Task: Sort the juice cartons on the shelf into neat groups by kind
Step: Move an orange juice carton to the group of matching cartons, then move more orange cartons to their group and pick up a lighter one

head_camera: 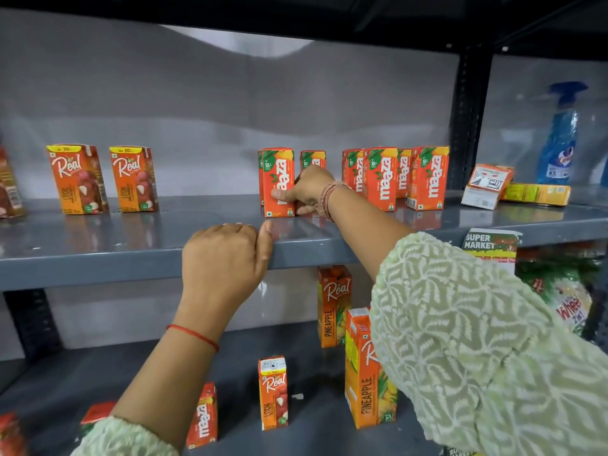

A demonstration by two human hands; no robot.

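My right hand (307,189) grips an upright orange Maaza carton (279,182) on the grey upper shelf (131,251), thumb across its front. Behind my hand stands another Maaza carton (312,158), and a cluster of several Maaza cartons (394,176) stands to the right. Two Real litchi cartons (77,179) (133,179) stand at the left. My left hand (227,258) rests curled over the shelf's front edge, holding no carton. On the lower shelf stand two Real pineapple cartons (334,307) (365,370), a Real litchi carton (273,393) and a Maaza carton (202,416).
Two cartons (487,185) (536,194) lie on their sides at the upper shelf's right end. A blue spray bottle (559,139) stands beyond the black upright post (467,120). A detergent bag (566,297) and a supermarket tag (490,246) sit at the right.
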